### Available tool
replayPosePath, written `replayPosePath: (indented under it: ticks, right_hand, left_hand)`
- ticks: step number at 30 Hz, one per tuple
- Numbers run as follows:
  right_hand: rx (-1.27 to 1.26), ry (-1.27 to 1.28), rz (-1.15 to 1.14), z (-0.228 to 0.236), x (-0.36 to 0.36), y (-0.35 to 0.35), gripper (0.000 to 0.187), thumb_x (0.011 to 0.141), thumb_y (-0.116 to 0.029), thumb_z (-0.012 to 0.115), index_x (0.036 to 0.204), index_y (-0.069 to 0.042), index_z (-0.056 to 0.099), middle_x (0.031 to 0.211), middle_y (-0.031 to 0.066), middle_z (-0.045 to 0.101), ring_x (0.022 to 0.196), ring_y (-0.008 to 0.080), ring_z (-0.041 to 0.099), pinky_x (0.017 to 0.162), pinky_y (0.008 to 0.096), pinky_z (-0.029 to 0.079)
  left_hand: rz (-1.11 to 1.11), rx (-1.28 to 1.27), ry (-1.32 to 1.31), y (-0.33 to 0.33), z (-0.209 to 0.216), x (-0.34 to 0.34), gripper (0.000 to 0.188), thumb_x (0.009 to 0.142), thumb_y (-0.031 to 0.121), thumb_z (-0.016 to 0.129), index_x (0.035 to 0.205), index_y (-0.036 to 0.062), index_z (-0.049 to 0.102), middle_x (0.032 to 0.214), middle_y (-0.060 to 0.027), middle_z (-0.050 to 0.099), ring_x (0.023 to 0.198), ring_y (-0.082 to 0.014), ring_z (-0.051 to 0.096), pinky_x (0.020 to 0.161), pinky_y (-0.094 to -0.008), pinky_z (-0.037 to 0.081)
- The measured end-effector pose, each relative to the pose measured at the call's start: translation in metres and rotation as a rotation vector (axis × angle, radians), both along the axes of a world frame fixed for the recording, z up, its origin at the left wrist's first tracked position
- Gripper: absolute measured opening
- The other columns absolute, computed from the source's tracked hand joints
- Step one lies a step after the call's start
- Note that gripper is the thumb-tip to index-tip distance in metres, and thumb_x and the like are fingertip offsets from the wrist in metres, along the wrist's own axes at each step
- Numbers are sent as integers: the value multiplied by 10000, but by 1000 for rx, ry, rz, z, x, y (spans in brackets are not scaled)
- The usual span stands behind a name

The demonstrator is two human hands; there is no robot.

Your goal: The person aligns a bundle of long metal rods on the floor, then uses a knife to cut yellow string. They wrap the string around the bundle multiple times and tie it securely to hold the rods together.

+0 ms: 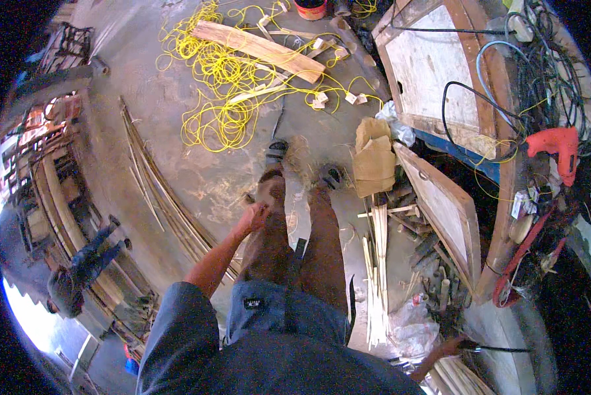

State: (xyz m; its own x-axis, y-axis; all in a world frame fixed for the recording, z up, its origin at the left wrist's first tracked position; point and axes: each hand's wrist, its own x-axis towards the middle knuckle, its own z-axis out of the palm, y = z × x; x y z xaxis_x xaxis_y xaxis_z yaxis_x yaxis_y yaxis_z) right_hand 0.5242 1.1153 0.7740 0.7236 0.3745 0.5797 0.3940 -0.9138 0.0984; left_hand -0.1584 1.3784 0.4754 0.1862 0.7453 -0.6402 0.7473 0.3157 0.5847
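Left hand (pixel 256 215) curled in a fist, contents unclear, yellow cord (pixel 218 68) tangled ahead of it, right hand (pixel 464 345) closed around a slim dark rod (pixel 504 349) jutting rightward, pale wooden strips (pixel 455 376) just beside it

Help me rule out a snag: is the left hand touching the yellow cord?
Apart. The head view shows it: a stretch of floor lies between the left hand and the nearest loops of yellow cord.

The right hand (pixel 462 345) holds a slender dark rod (pixel 506 349).
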Motion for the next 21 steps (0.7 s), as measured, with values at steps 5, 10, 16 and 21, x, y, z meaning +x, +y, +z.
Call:
replayPosePath:
  ticks: [5,10,16,21]
  right_hand:
    - [-59,593,-401,-91,-207,-90,497,859,-362,673,1104,64,590,945,217,657,841,394,635,721,442,516]
    - [-31,1209,-81,-163,-397,-2,534,831,-272,698,1185,92,530,974,242,641,872,398,628,746,434,499]
    - [-573,1323,146,-362,-449,226,309,830,-329,666,994,-87,568,785,185,657,711,412,637,627,509,485]
    - [-506,1159,118,-531,-470,298,371,832,-420,650,1003,-98,581,784,160,673,728,371,656,633,492,490]
  left_hand:
    - [-120,171,-106,83,-66,4,184,870,200,576,940,33,612,853,-213,641,813,-421,624,691,-487,499]
    - [-249,211,-143,147,-156,-2,120,845,164,582,905,61,599,836,-189,632,782,-425,613,663,-488,497]
    - [-442,358,-3,172,-296,-24,248,834,154,591,1041,22,555,985,-237,602,898,-436,588,790,-512,484]
    - [-214,369,19,281,-372,-7,488,815,200,633,1216,-15,456,1221,-262,495,1150,-433,469,920,-508,434]
